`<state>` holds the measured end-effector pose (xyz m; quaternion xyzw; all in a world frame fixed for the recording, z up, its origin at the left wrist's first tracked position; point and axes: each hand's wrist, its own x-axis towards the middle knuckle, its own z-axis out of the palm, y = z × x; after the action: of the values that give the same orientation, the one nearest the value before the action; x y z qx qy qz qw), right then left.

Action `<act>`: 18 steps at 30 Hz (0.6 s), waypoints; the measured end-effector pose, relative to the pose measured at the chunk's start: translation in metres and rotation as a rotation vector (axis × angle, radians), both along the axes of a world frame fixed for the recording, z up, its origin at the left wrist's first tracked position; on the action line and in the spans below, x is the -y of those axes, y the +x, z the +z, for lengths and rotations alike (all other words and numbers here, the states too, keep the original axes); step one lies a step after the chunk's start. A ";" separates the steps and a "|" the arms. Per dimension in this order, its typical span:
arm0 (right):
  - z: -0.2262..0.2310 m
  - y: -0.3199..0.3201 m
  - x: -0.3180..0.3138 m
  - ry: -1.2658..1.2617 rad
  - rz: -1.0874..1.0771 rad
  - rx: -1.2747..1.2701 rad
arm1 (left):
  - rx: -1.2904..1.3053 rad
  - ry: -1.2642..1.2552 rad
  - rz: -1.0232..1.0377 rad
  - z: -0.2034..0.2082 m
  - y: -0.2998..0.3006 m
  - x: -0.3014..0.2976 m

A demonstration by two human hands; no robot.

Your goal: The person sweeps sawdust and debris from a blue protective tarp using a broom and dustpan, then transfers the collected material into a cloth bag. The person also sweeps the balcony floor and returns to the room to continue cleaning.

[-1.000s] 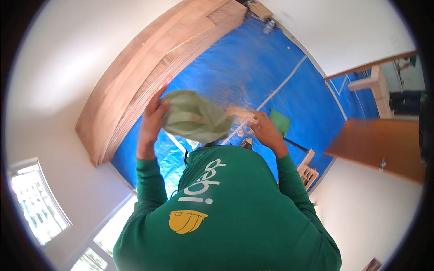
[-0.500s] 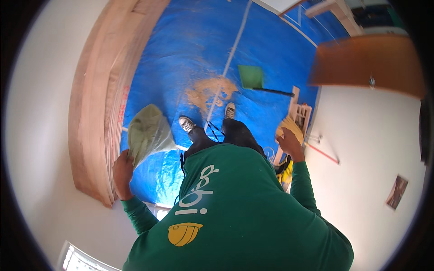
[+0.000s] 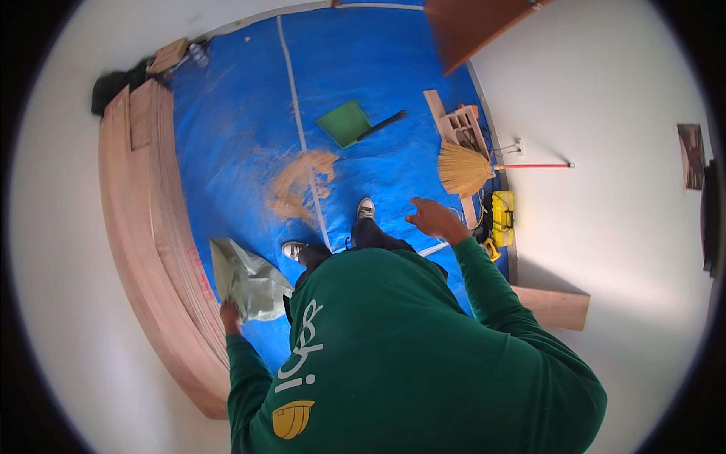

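Note:
My left hand (image 3: 230,314), low on the left beside the stacked boards, grips the edge of a pale green plastic bag (image 3: 261,286). The bag hangs partly crumpled next to my left shoe. My right hand (image 3: 439,219) reaches out over the blue tarp (image 3: 234,113) with its fingers apart and nothing in it. Nearest to it is a straw broom (image 3: 463,168), its red handle pointing toward the right wall. A green dustpan (image 3: 345,123) with a black handle lies farther ahead. Sawdust (image 3: 299,178) is scattered on the tarp in front of my feet.
Long wooden boards (image 3: 144,219) are stacked along the left wall. By the right wall are a wooden tool tray (image 3: 463,127), a yellow case (image 3: 502,212) and a wooden panel (image 3: 556,306). A brown door (image 3: 476,30) stands at the far right.
My view has turned, bringing the far left corner into sight. My right hand has moved away from the broom, leftward over the tarp. The bag, still in my left hand, hangs lower and more crumpled.

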<state>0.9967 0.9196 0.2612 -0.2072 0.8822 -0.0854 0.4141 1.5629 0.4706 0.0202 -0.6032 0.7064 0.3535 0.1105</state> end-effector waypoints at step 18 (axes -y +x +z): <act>-0.145 0.062 -0.431 0.080 -1.354 0.322 | 0.083 0.475 -0.028 0.041 0.001 -0.263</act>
<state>1.0583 1.3503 0.1163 0.4194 0.7472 -0.3218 0.4028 1.5642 0.7337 0.0610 -0.5646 0.6066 0.4830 0.2829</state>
